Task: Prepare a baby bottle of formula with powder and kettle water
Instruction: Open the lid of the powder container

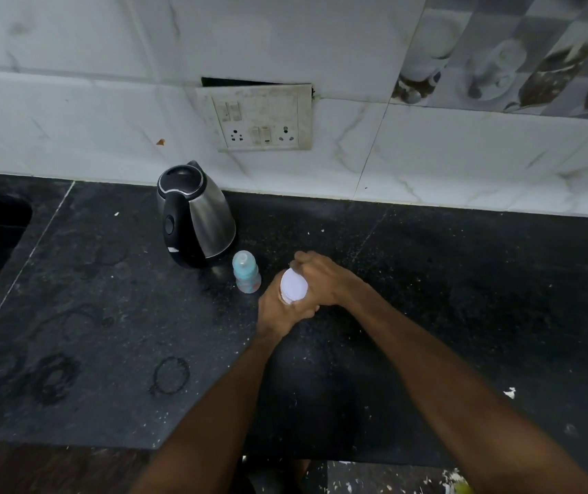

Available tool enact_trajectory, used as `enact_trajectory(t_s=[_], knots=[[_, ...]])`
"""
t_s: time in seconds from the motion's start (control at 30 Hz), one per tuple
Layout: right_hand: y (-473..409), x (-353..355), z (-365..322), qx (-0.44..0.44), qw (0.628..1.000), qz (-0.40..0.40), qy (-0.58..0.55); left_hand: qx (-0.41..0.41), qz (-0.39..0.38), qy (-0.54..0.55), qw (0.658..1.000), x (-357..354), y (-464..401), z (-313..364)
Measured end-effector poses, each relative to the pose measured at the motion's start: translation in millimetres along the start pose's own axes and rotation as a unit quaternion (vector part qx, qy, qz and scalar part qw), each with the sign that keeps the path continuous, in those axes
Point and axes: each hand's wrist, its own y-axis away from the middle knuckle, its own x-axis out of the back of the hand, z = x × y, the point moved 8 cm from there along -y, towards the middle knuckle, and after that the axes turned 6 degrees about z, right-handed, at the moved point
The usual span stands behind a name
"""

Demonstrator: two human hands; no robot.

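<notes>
On the dark counter [463,297], beside the capped baby bottle [246,276] and kettle [194,215], the left hand [278,308] gripped the white-lidded powder tub [294,285] steady while the right hand [324,276] clasped its lid, apparently to twist it open.

Kettle [196,215]: brushed steel body, black handle, lid and base.
Baby bottle [246,272]: pale blue, clear, with small reddish print.
Container lid [294,284]: plain white.
Countertop [107,315]: black stone, white speckles.
Wall tiles [71,101]: white, grey marble veining.

left hand [278,308], right hand [324,276], seemingly clasped together
</notes>
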Motion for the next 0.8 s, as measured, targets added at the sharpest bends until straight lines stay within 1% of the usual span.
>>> enact_trajectory(t_s=[0.07, 0.13, 0.2, 0.23, 0.27, 0.33, 0.4, 0.47, 0.57, 0.63, 0.7, 0.73, 0.8], knots=[[-1, 0, -1, 0.038, 0.999, -0.016, 0.016, -0.006, 0.007, -0.014, 1.000, 0, -1, 1], [0, -2, -6, 0.070, 0.995, -0.056, 0.050, 0.004, 0.010, -0.028, 1.000, -3, 0, 2], [1, -4, -11, 0.075, 0.990, -0.097, 0.072, 0.005, 0.016, -0.023, 1.000, -5, 0, 1], [2, -2, -12, 0.058, 0.991, -0.106, 0.059, 0.000, 0.018, -0.024, 1.000, -6, 1, 3], [2, 2, -11, 0.035, 0.994, -0.101, 0.032, -0.009, 0.025, -0.022, 0.999, -5, 3, 5], [-1, 15, -3, -0.021, 0.999, -0.049, -0.008, -0.011, 0.041, -0.010, 0.999, -3, 5, 5], [-2, 27, 10, -0.091, 0.996, 0.006, 0.010, -0.010, 0.047, -0.009, 0.999, -2, 7, 3], [0, 28, 12, -0.122, 0.991, 0.007, 0.054, -0.009, 0.046, -0.007, 0.999, -2, 8, 4], [2, 10, -5, -0.095, 0.993, -0.025, 0.059, 0.013, 0.034, 0.007, 0.999, -6, 5, -3], [0, 2, -13, -0.057, 0.997, -0.045, 0.036, 0.019, 0.027, -0.002, 0.999, -7, 3, -7], [1, 0, -16, -0.030, 0.997, -0.073, -0.013, 0.018, 0.014, -0.019, 1.000, -7, 2, -6], [2, 2, -15, -0.031, 0.996, -0.078, -0.040, 0.013, 0.011, -0.020, 1.000, -7, 1, -6], [3, 11, -7, -0.063, 0.996, -0.046, -0.053, 0.007, 0.017, -0.016, 1.000, -6, 0, -5]])
